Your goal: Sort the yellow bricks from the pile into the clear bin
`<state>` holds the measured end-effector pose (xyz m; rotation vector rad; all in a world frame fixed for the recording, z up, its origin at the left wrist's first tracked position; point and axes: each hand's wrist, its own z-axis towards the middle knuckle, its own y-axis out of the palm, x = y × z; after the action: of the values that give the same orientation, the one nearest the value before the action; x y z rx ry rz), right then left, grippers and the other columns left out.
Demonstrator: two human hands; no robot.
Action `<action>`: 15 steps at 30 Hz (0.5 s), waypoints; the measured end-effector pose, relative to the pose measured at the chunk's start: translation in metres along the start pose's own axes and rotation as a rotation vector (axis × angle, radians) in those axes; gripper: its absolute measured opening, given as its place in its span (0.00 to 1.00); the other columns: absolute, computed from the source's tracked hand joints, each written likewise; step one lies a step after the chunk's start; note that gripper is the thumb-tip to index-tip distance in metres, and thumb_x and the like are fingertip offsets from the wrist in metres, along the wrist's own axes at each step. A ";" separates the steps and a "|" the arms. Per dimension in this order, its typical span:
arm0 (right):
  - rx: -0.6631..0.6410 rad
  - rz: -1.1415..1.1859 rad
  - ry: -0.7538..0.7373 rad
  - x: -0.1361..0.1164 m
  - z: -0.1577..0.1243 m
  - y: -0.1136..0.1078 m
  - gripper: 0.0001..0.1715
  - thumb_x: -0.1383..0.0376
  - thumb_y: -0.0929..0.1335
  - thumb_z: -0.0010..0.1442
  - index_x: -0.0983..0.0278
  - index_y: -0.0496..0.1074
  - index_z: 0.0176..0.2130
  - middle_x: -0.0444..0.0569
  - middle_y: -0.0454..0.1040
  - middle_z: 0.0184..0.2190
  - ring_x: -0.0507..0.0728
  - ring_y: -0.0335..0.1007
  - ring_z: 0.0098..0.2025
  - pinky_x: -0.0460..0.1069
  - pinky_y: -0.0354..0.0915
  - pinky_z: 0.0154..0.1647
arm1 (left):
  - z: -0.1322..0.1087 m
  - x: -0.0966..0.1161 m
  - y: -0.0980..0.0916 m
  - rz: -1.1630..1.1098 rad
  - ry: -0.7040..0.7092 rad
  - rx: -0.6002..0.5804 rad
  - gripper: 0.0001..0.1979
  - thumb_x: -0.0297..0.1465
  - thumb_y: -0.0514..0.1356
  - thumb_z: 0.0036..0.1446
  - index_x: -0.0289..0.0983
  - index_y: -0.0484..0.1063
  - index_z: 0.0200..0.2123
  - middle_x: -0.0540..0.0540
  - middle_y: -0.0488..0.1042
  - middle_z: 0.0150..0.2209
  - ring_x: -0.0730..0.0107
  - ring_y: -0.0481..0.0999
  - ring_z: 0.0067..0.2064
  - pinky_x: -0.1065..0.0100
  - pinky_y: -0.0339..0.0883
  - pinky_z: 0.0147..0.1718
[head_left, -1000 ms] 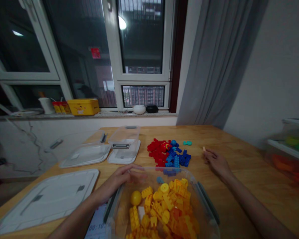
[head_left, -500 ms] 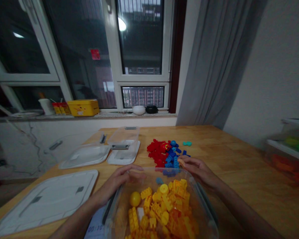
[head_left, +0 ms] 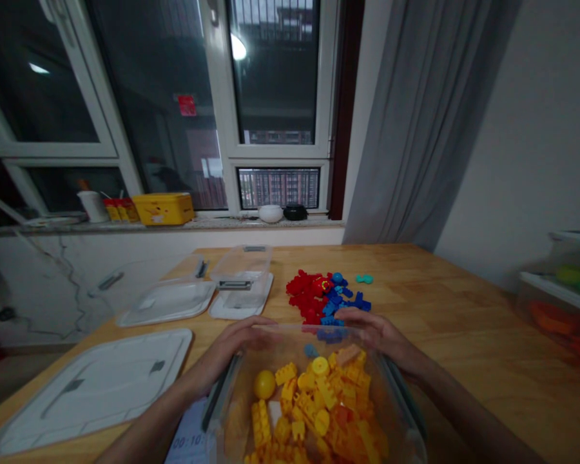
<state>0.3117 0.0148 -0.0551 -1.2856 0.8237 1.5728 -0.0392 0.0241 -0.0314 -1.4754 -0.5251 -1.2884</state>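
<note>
A clear plastic storage box (head_left: 236, 419) with grey side latches stands close in front of me, holding many yellow and orange toy bricks (head_left: 319, 403) and a yellow ball (head_left: 264, 385). My left hand (head_left: 244, 338) is wrapped over its far left corner, some fingers seen blurred through the wall. At the far right corner, my right hand (head_left: 379, 335) curls over the rim, fingertips pointing inward. An orange brick (head_left: 348, 354) lies on the heap just below that hand. Beyond the box, red bricks (head_left: 307, 293) and blue bricks (head_left: 338, 299) form a pile on the table.
A small teal piece (head_left: 364, 279) lies right of the pile. White lids (head_left: 96, 386) and a clear empty box (head_left: 241, 264) occupy the table's left side. Stacked boxes (head_left: 560, 283) stand at the far right. A timer display (head_left: 188, 438) shows beside the box.
The orange brick that was in my right hand's fingertips now lies inside the box. My right hand has shifted slightly left onto the rim; the left stays put.
</note>
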 end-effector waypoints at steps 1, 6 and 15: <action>0.039 0.034 0.029 0.002 0.001 -0.001 0.29 0.43 0.73 0.54 0.54 0.79 0.49 0.51 0.75 0.52 0.64 0.69 0.56 0.57 0.63 0.58 | 0.000 -0.001 0.000 0.012 0.021 0.006 0.20 0.40 0.51 0.66 0.42 0.79 0.51 0.46 0.77 0.58 0.51 0.70 0.61 0.58 0.58 0.63; 0.282 0.164 0.059 0.024 0.009 -0.015 0.24 0.46 0.72 0.57 0.58 0.81 0.44 0.50 0.78 0.45 0.60 0.71 0.47 0.52 0.66 0.50 | 0.007 -0.003 -0.003 -0.047 0.039 0.087 0.22 0.41 0.46 0.69 0.40 0.75 0.53 0.43 0.79 0.54 0.54 0.75 0.56 0.58 0.65 0.58; 0.496 0.038 0.136 0.054 0.020 -0.042 0.24 0.45 0.74 0.54 0.62 0.82 0.38 0.49 0.79 0.38 0.56 0.70 0.38 0.48 0.64 0.36 | 0.017 -0.008 -0.051 0.844 -0.170 0.373 0.17 0.45 0.52 0.62 0.40 0.70 0.43 0.41 0.79 0.38 0.49 0.78 0.42 0.56 0.67 0.44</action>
<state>0.3415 0.0606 -0.1006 -1.0214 1.2386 1.2117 -0.0772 0.0595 -0.0148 -1.2723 -0.1842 -0.3800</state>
